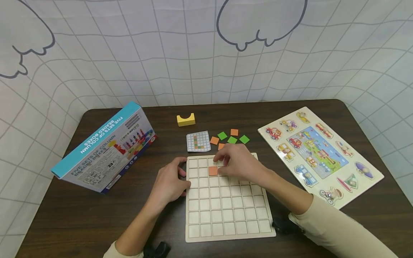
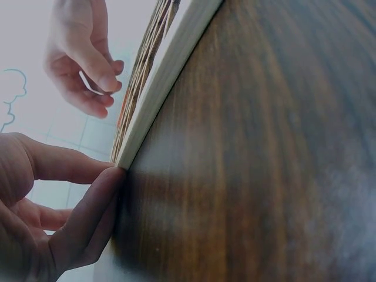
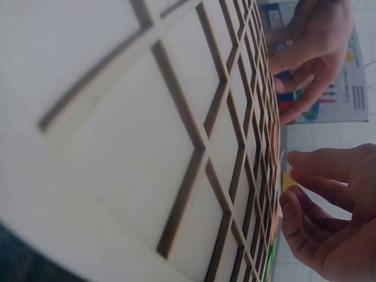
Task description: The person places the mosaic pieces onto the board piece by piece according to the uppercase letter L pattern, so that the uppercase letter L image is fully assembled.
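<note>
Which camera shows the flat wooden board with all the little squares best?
The head view: it shows the pale square wooden grid board from above, nearly whole, the right hand hiding only a bit. The left wrist view shows mainly its edge; the right wrist view shows part of its grid, slanted and close up.

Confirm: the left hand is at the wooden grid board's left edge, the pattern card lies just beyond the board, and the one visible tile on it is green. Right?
No: the visible tile on the wooden grid board is orange, as the head view shows. Left hand and pattern card are as stated.
</note>
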### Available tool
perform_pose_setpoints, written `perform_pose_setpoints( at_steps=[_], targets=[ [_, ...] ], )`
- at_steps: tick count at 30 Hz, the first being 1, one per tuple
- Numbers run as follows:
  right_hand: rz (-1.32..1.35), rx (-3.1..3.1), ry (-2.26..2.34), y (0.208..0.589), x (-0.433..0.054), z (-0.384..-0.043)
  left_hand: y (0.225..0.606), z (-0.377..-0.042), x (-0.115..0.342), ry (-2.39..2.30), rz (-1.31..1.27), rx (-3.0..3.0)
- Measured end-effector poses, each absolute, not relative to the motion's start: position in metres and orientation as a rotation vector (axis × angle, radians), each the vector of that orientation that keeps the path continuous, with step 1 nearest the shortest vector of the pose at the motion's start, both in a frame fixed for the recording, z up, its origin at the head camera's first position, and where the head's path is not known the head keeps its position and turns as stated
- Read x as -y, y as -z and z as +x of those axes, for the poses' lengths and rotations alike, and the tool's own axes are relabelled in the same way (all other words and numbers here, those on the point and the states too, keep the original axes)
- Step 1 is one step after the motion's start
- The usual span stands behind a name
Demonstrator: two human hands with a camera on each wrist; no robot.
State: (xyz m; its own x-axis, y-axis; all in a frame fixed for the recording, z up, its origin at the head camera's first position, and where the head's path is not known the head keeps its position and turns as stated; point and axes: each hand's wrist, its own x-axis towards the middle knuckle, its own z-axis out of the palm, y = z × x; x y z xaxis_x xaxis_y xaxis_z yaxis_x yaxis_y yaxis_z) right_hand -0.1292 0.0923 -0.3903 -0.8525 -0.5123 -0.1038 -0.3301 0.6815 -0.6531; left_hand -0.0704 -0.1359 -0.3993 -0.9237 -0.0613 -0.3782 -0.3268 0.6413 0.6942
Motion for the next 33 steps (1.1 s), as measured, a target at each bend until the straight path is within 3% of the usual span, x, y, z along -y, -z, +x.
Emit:
perform_pose_setpoints(
  at_steps=[33],
  targets=[
    [-0.469,-2.672,1.003,0.388,-0.149,-0.175,0.398,-0.071,0.134,-1.145,-0.340,-2.531]
  ],
)
